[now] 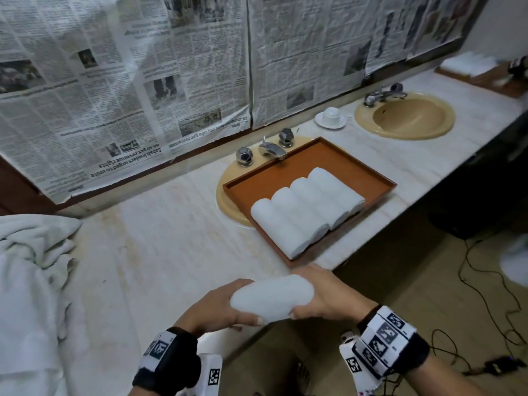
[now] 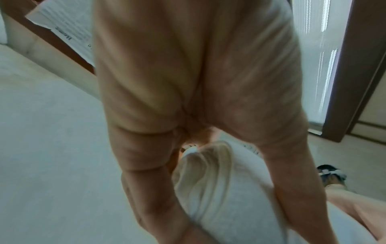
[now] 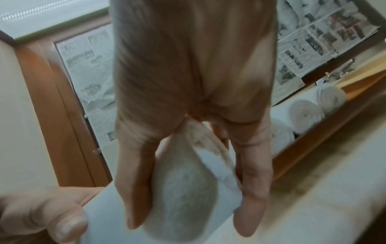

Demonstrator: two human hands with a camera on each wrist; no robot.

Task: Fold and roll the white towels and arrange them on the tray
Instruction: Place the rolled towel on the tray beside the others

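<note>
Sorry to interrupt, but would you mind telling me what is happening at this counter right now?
A person is holding a rolled white towel by its two ends, the left hand gripping one end and the right hand the other, just above the counter's front edge. Four rolled towels already lie side by side in the brown tray, which sits over the near sink. A heap of unfolded white towels waits on the counter to the left.
</note>
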